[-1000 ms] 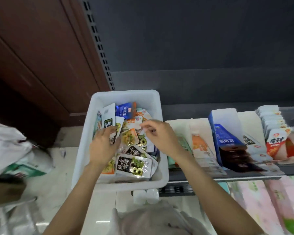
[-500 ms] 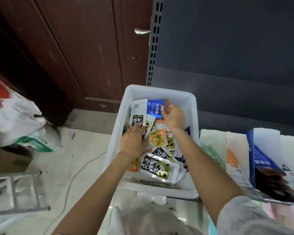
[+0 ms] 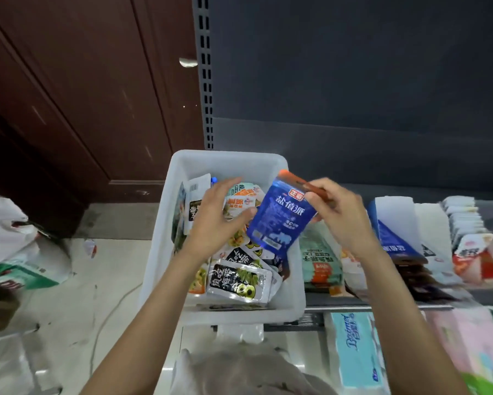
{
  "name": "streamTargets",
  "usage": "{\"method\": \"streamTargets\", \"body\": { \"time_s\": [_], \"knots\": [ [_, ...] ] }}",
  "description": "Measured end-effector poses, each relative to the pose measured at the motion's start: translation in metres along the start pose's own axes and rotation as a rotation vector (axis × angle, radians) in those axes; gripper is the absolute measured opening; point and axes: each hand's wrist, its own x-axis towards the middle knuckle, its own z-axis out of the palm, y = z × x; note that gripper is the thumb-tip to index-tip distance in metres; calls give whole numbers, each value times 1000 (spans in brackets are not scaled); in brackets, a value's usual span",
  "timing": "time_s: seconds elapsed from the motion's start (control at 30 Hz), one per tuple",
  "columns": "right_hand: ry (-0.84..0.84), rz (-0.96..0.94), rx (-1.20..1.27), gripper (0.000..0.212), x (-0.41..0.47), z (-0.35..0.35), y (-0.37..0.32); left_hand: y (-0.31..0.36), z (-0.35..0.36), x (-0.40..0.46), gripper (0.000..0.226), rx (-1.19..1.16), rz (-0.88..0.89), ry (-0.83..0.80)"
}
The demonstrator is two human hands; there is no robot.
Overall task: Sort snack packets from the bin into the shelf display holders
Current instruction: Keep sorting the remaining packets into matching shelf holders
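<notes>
many packets in white bin; tissue packs below shelf

Just one head cam here, wide-angle, looking forward and steeply down over both forearms. It's close above the bin, with the shelf off to the right and floor left.

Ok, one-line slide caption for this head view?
Right hand pinches a blue snack packet above the white bin while the left hand touches its edge.
</notes>
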Motion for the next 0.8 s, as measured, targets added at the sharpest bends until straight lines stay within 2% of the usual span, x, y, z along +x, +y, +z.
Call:
{"method": "streamTargets", "body": {
  "time_s": [0.1, 0.2, 0.3, 0.4, 0.5, 0.57, 0.63, 0.7, 0.8],
  "knots": [
    [-60, 11, 149, 18, -17, -25, -10, 40, 12, 4, 52, -312, -99, -329],
    [-32, 60, 299, 16, -28, -39, -9, 52, 30, 1, 32, -438, -168, -455],
    [19, 120, 400, 18, -36, -45, -4, 53, 49, -4, 24, -432, -169, -393],
    [66, 222, 503, 29, -42, -43, 0, 54, 58, -9, 49, -236, -60, -160],
    [105, 249, 537, 24, -45, -37, -1, 64, 62, -19, 72, 6, 100, -212],
    [71, 275, 627, 16, -45, -36, -8, 68, 69, -24, 60, 184, 223, -166],
    [19, 300, 681, 22, -46, -42, -12, 72, 75, -21, 33, 149, 236, -27],
    [84, 257, 499, 22, -47, -56, -8, 79, 77, -13, 16, -17, 120, -24],
    [244, 97, -114, 20, -52, -86, 20, 90, 85, 3, 11, -69, 50, -182]
  ]
}}
